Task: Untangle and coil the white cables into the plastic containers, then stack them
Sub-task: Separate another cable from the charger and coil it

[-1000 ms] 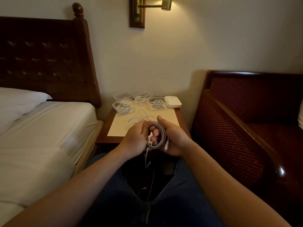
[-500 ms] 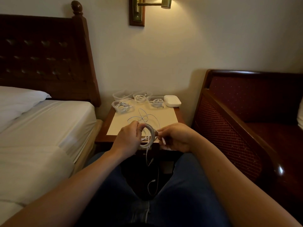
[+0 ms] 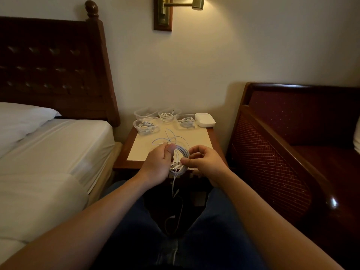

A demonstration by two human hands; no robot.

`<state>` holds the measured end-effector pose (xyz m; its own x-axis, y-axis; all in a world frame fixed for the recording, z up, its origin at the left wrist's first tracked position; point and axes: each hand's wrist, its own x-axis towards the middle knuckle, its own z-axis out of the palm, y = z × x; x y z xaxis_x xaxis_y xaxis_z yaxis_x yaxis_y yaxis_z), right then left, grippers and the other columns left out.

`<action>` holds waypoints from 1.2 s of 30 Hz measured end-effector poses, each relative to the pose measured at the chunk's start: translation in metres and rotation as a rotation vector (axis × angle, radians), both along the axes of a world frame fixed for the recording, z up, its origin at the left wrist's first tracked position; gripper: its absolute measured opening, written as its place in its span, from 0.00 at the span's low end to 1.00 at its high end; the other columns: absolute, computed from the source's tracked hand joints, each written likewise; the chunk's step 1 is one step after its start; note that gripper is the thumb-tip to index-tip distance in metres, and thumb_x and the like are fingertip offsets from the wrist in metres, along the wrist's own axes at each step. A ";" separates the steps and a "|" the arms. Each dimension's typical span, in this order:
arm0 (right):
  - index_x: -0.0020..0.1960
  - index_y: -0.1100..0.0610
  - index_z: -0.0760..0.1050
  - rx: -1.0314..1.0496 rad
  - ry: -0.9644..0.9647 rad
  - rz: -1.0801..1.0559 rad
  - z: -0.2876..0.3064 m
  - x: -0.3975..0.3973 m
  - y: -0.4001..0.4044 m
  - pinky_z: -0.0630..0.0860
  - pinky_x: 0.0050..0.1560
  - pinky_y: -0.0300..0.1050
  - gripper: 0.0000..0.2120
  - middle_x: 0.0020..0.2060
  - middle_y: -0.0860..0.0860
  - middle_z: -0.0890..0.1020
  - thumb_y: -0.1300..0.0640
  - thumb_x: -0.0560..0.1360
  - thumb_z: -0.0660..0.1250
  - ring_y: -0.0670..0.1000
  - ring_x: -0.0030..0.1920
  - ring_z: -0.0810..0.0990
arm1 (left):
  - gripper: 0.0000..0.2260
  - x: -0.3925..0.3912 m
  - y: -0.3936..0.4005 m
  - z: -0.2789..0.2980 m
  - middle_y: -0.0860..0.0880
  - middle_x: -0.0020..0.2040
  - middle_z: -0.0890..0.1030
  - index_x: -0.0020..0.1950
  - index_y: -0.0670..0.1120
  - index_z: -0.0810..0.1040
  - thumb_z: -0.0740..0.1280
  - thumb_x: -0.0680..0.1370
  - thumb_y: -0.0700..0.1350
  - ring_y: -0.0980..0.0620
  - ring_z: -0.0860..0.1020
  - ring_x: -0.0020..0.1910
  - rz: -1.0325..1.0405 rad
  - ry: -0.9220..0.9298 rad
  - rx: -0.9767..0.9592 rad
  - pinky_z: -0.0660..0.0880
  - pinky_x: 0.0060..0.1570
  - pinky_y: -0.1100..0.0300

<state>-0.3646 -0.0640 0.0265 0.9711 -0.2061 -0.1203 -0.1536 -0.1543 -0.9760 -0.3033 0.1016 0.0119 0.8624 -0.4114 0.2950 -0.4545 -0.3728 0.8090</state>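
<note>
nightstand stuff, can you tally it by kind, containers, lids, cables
Clear plastic containers: 4, namely back left, back middle, front left, right
White lidded box: 1
Loose cable tangle on the nightstand: 1
Cable coil held by the left hand and right hand: 1
Total: 7

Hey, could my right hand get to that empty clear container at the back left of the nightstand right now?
Probably not yet. The right hand is pinching the cable coil, which the left hand also grips. Nothing blocks the way to the empty container, but the hand would have to let go.
</note>
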 end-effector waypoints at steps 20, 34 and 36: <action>0.50 0.62 0.72 0.195 -0.191 0.105 -0.022 0.002 0.010 0.75 0.37 0.42 0.03 0.40 0.59 0.76 0.65 0.77 0.67 0.51 0.36 0.77 | 0.20 0.002 -0.010 0.004 0.50 0.36 0.75 0.46 0.44 0.76 0.53 0.86 0.55 0.52 0.73 0.36 0.017 0.012 0.060 0.67 0.38 0.55; 0.57 0.63 0.79 0.178 -0.036 0.478 -0.005 0.000 -0.010 0.72 0.41 0.43 0.12 0.38 0.53 0.78 0.63 0.84 0.57 0.50 0.37 0.74 | 0.24 0.016 0.008 0.012 0.40 0.49 0.83 0.53 0.41 0.80 0.53 0.86 0.57 0.42 0.80 0.48 -0.002 0.148 -0.001 0.74 0.55 0.43; 0.58 0.63 0.80 0.024 -0.061 0.409 -0.004 -0.001 -0.007 0.75 0.42 0.43 0.12 0.37 0.53 0.78 0.63 0.85 0.58 0.49 0.36 0.76 | 0.22 0.019 0.010 0.015 0.40 0.46 0.81 0.50 0.43 0.79 0.53 0.86 0.57 0.45 0.78 0.44 -0.019 0.148 0.008 0.74 0.52 0.44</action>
